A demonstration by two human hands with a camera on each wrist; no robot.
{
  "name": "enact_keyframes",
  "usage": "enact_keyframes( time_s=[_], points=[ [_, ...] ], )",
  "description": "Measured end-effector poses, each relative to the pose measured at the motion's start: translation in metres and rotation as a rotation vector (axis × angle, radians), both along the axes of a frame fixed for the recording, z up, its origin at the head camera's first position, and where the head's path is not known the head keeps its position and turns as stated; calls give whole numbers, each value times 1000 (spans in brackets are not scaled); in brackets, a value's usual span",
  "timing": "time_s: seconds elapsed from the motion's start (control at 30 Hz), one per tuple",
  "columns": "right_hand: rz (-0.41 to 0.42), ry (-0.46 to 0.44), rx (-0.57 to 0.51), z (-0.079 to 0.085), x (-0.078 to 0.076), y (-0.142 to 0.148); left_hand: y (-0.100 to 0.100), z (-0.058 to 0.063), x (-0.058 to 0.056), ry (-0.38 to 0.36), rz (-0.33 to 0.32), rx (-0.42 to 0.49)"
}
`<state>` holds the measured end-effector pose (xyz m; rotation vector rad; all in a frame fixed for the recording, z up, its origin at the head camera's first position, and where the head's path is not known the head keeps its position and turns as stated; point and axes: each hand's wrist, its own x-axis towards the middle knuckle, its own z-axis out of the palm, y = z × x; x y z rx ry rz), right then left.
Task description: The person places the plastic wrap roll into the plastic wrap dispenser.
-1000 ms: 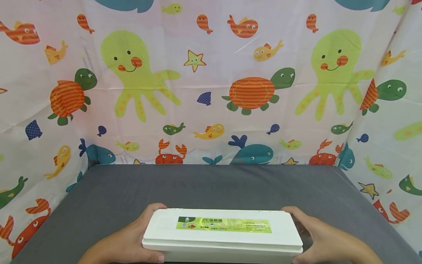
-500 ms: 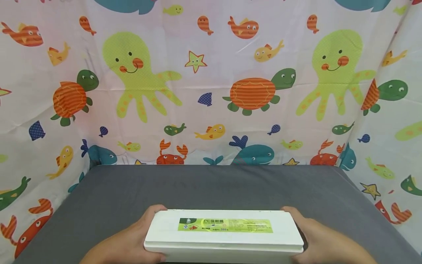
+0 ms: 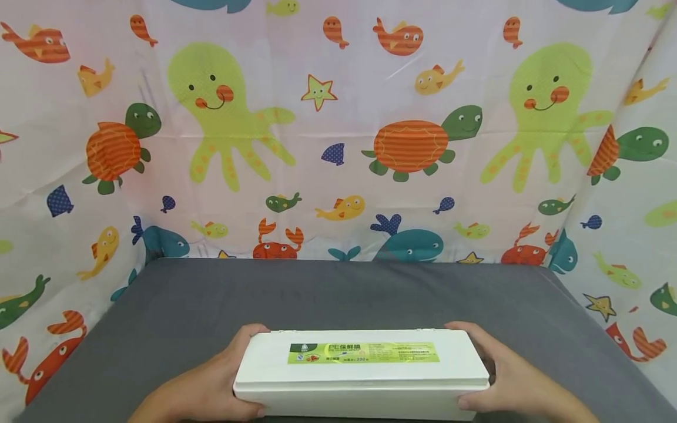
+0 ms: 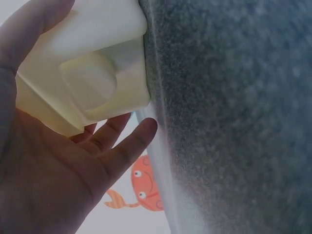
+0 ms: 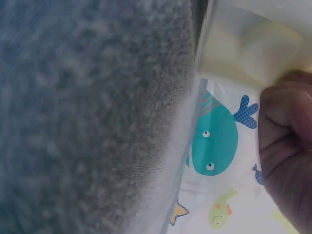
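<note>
A long white cling film box [image 3: 362, 373] with its lid down and a green label on top lies at the front of the table in the head view. My left hand [image 3: 214, 376] grips its left end, thumb on the front face and fingers round behind. At the other end my right hand [image 3: 510, 373] holds it likewise, thumb tip at the front corner. A rounded recess shows in the box's end [image 4: 90, 80] in the left wrist view, close beside the palm. The right wrist view has curled fingers [image 5: 287, 114] at the opposite end.
A dark grey cloth [image 3: 338, 294] covers the table under and behind the box. White curtains [image 3: 328, 53] printed with sea animals enclose it at the back and on both sides.
The box sits slightly higher in the head view, showing more of its front face. My right thumb now lies visibly on its front. Both hands keep holding the ends.
</note>
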<state>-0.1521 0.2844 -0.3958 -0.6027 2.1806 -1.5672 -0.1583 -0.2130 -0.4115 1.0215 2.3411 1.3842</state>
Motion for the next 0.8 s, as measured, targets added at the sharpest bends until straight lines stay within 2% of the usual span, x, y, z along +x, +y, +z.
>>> enact_keyframes(
  time_s=[0.07, 0.17, 0.3, 0.43, 0.8],
  points=[
    [10, -36, -32, -1, -2, 1, 0, 0, -1, 16, 0, 2],
    [35, -93, -23, 1, -1, 2, 0, 0, -2, 45, 9, -12],
    [93, -59, 46, 5, 4, 5, 0, -1, -1, 19, 28, -16],
    [133, -2, 68, 7, 7, 7, 0, 0, -1, -4, 40, -19],
    [169, -91, -36, 3, -3, 9, 2, 2, 0, 8, 57, -51]
  ],
)
